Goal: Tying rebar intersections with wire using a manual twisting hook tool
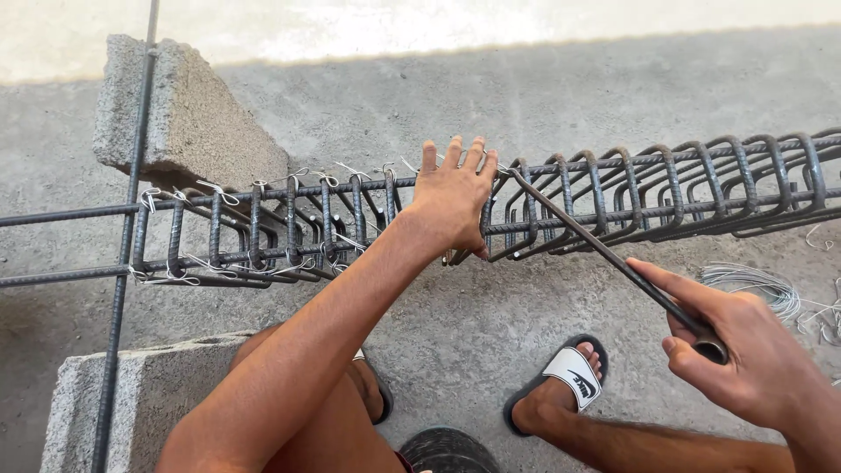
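Right hand point(745, 350) has its grip closed around a hooked rod point(613, 258); left hand point(451, 201) lies spread flat on the rebar cage point(289, 232)

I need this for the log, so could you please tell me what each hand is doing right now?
Left hand: open, fingers spread, resting on the rebar cage.
Right hand: closed around the dark metal rod, whose tip reaches the cage.
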